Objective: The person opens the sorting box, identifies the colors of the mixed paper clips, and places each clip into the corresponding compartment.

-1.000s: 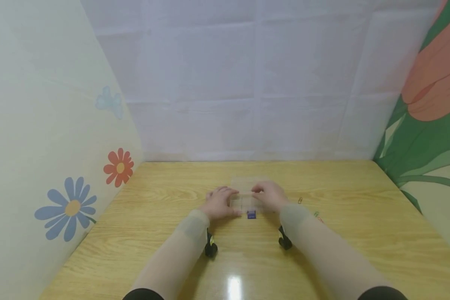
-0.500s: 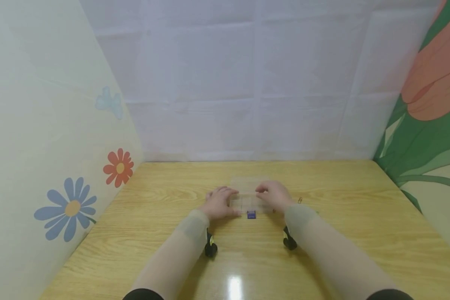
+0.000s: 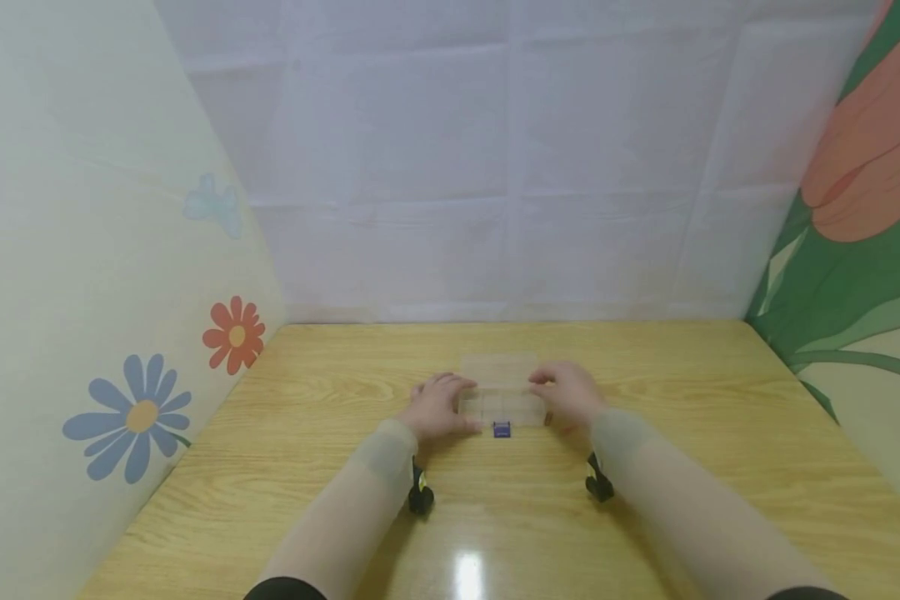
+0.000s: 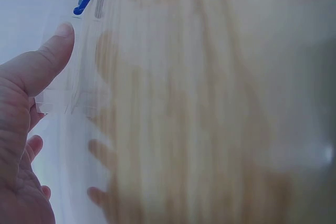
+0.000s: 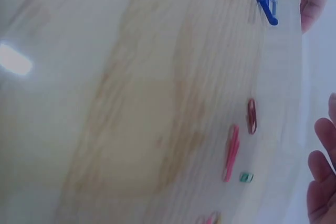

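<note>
A clear plastic box (image 3: 523,410) with compartments stands on the wooden table, its clear lid (image 3: 498,368) swung back behind it. On its front edge is a blue latch (image 3: 502,430). My left hand (image 3: 438,407) holds the box at its left end, the thumb (image 4: 50,56) along the front and the other fingers behind. At the box's right end is my right hand (image 3: 572,394), fingers loosely bent, with nothing visible in them. Below it in the right wrist view lie a red paper clip (image 5: 252,116), a pink paper clip (image 5: 231,153) and a small green clip (image 5: 246,177).
More paper clips (image 5: 211,219) lie at the lower edge of the right wrist view, partly cut off. The wooden table (image 3: 330,358) reaches back to a white cloth (image 3: 435,183). Printed floral panels flank it on both sides.
My right hand has moved rightward from over the box to its right end, uncovering more compartments. The forearm now hides the loose clips in the head view. My left hand stays in place.
</note>
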Demonstrator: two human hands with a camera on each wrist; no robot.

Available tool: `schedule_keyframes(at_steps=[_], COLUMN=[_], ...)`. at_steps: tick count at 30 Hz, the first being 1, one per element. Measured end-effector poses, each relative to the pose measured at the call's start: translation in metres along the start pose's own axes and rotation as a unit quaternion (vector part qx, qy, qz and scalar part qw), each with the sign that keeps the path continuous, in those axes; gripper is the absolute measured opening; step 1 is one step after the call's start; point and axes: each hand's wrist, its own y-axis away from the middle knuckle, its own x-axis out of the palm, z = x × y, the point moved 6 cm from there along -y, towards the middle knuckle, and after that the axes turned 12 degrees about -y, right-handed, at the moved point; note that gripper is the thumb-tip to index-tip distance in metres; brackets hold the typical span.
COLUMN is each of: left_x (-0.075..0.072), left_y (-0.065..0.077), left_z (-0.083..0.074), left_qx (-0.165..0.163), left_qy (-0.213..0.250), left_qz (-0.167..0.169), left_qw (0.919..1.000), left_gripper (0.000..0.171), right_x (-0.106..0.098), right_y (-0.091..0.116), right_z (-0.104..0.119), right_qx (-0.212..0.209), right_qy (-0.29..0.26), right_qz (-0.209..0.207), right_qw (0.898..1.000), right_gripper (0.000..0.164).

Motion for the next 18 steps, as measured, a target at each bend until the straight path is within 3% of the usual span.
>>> schedule_keyframes(at_steps=[4, 12, 18], left_x=[-0.001, -0.003, -0.004], left_y=[0.001, 0.003, 0.004], left_z=[0.0, -0.001, -0.002], left_qx=[0.002, 0.004, 0.0], left_qy=[0.002, -0.003, 0.001], left_qz=[-0.001, 0.0, 0.002], left_qw=[1.0, 1.0, 1.0], left_gripper=[0.079, 0.078, 0.078], right_x=[-0.007, -0.024, -0.036], right_y=[0.004, 0.009, 0.016], right_z=[-0.005, -0.013, -0.022], right_qx=[0.0, -0.026, -0.016], right_qy=[-0.032, 0.008, 0.003], right_qz=[-0.002, -0.01, -0.01], right_qw=[0.999, 1.0, 1.0], right_gripper=[0.026, 0.024, 0.028])
